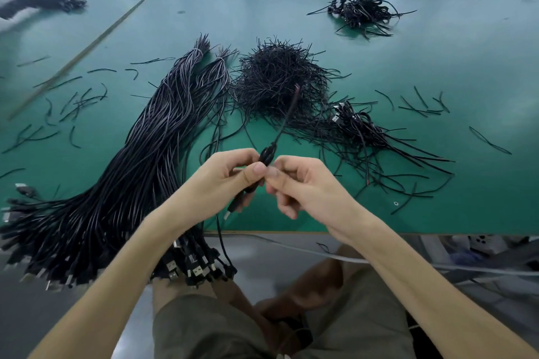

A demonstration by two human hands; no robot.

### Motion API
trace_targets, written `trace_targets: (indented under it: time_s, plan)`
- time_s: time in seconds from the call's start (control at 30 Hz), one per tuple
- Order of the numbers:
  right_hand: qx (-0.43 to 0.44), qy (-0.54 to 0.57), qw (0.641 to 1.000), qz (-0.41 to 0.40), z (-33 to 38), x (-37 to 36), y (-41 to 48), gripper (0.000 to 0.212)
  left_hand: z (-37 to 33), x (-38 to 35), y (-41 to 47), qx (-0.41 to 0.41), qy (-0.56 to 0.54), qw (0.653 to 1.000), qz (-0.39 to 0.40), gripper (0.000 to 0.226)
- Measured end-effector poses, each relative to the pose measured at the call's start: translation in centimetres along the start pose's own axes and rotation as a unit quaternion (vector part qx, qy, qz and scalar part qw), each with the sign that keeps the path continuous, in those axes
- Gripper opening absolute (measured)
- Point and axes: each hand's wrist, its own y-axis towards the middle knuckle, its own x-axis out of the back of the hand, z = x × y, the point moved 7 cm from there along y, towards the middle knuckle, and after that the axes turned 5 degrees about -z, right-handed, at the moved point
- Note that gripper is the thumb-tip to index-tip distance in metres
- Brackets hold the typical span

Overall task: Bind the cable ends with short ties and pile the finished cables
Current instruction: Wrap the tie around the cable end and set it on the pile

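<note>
Green counter [437, 67], heap of short ties [277, 81] at centre. Nearer than heap: left hand [230, 175] and right hand [297, 181], each grip pinching one folded cable [267, 154]. Long cable bundle [140, 160] left of heap; small cable pile [361, 13] beyond it, rightward.

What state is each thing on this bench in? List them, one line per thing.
left hand: pinches the folded cable.
right hand: pinches the same cable from the other side.
folded cable: held over the table edge, one end sticking up, plug hanging down.
tie heap: loose, piled mid-table.
long cable bundle: lying on the left, plugs overhanging the edge.
finished cables: piled right of the heap.
</note>
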Motion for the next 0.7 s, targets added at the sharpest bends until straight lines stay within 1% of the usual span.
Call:
trace_targets:
  time_s: [0.03,0.07,0.13,0.17,0.2,0.23,0.27,0.3,0.33,0.37,0.43,0.5,0.53,0.57,0.6,0.63,0.67,0.7]
  plan:
    - [-0.027,0.073,0.997,0.010,-0.3,-0.2,-0.2,0.027,-0.3,0.0,0.0,-0.035,0.008,0.999,-0.034,0.035]
    - [-0.059,0.159,0.985,0.029,-0.5,-0.6,-0.4,0.027,-0.7,0.0,0.0,-0.075,0.031,0.994,-0.071,0.029]
    - [-0.119,0.332,0.933,0.070,-0.6,-2.2,-1.1,0.025,-1.7,0.0,-0.3,-0.157,0.113,0.969,-0.151,0.020]
    - [-0.138,0.393,0.905,0.083,-0.5,-2.8,-1.3,0.025,-2.3,0.0,-0.5,-0.198,0.153,0.950,-0.189,0.017]
    - [-0.150,0.430,0.885,0.094,-0.4,-3.4,-1.6,0.026,-2.9,0.0,-0.9,-0.240,0.185,0.927,-0.220,0.015]
    - [-0.153,0.449,0.874,0.104,-0.3,-3.8,-1.7,0.026,-3.4,0.0,-1.3,-0.278,0.211,0.906,-0.240,0.014]
    - [-0.150,0.452,0.873,0.108,-0.1,-3.9,-1.9,0.025,-3.6,0.0,-1.5,-0.302,0.231,0.891,-0.249,0.016]
    - [-0.142,0.439,0.881,0.102,-0.1,-3.7,-1.9,0.023,-3.7,0.1,-1.5,-0.306,0.240,0.888,-0.244,0.019]
    - [-0.132,0.406,0.901,0.084,-0.2,-3.3,-1.8,0.024,-3.5,0.1,-1.2,-0.289,0.241,0.899,-0.224,0.020]
    - [-0.123,0.353,0.926,0.051,-0.4,-2.6,-1.7,0.027,-3.2,0.0,-0.8,-0.257,0.235,0.917,-0.193,0.022]
    - [-0.100,0.226,0.969,-0.033,-0.7,-0.5,-1.6,0.034,-2.1,-0.6,-0.2,-0.181,0.204,0.953,-0.129,0.027]
    - [-0.056,0.099,0.986,-0.123,-0.3,2.1,-1.7,0.036,-0.7,-1.0,0.2,-0.101,0.163,0.977,-0.089,0.026]
    - [-0.021,0.030,0.985,-0.170,0.1,3.5,-2.0,0.033,0.0,-1.2,0.6,-0.062,0.156,0.983,-0.078,0.023]
    - [0.021,-0.048,0.975,-0.214,0.8,4.7,-2.4,0.029,0.7,-1.1,1.0,-0.030,0.169,0.983,-0.071,0.019]
    - [0.072,-0.135,0.957,-0.245,1.8,5.6,-3.0,0.025,1.0,-1.1,1.4,-0.011,0.201,0.977,-0.066,0.017]
    - [0.128,-0.215,0.934,-0.256,3.0,5.6,-3.7,0.021,1.2,-1.2,1.7,0.001,0.237,0.970,-0.056,0.016]
    - [0.186,-0.281,0.909,-0.247,4.3,4.8,-4.4,0.017,1.4,-1.5,1.9,0.010,0.252,0.967,-0.041,0.013]
    - [0.234,-0.340,0.883,-0.224,5.3,3.6,-5.0,0.012,1.3,-1.9,2.0,0.014,0.242,0.970,-0.023,0.012]
